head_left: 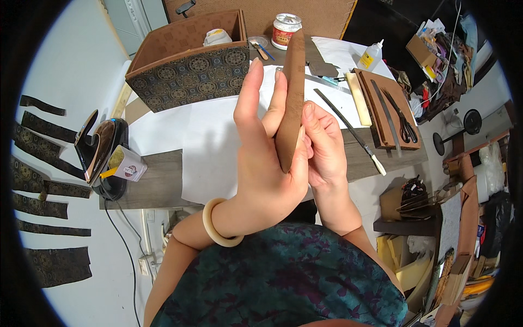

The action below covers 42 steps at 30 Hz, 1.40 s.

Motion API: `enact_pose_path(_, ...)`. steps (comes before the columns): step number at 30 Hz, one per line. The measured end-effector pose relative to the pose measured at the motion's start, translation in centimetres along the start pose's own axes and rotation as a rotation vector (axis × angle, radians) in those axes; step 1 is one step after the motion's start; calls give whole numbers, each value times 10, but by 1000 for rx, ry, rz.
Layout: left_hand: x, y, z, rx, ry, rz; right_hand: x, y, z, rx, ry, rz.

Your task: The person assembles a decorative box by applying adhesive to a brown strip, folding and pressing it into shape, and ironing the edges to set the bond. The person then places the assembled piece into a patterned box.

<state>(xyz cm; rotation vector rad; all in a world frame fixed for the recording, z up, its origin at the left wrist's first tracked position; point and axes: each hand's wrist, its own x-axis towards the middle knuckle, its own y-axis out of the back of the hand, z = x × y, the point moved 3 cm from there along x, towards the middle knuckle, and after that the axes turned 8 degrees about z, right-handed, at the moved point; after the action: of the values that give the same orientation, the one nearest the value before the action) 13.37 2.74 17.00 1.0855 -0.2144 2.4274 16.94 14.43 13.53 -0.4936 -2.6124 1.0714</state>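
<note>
Raised over the table, a long brown strip (pixel 295 76) with a pointed lower end stands nearly upright; whether it is leather or covered board I cannot tell. My left hand (pixel 263 158) holds it from the left, the strip lying between thumb and fingers, with two fingers stretched upward. On the strip's right edge, my right hand (pixel 327 144) pinches with thumb and curled fingers, close to the left thumb. Behind the hands stands an open brown box (pixel 190 73) with a dark patterned front. White paper (pixel 210 163) covers much of the table below.
At the left stand an iron (pixel 101 144) and a white cup (pixel 131 163). A long file (pixel 348 128) with a white handle lies right of my hands. Scissors (pixel 402 114) and a metal ruler (pixel 385 111) rest on a brown board (pixel 376 128). A jar (pixel 283 34) and bottle (pixel 371 56) stand behind.
</note>
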Motion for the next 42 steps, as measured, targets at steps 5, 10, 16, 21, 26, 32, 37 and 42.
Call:
enact_pose_path(5,3,-3,1,3,-13,39,0,-1,2,15,50,8)
enact_pose_path(10,3,-4,3,56,-55,51,0,4,4,-8,30,95)
enact_pose_path(16,13,0,-2,56,-113,11,-3,3,9,29,61,98)
enact_pose_path(21,14,11,-16,-198,-213,-70,-12,-10,3,22,127,95)
enact_pose_path(26,31,26,-28,-343,-359,-210,-21,-9,13,-41,181,144)
enact_pose_path(32,37,37,-24,-460,-188,-270,-24,-5,22,-100,227,110)
enact_pose_path(37,35,38,-30,-501,-144,-298,-29,-5,28,-93,193,169)
enact_pose_path(42,33,36,-32,-428,-159,-307,-28,-2,33,105,75,197)
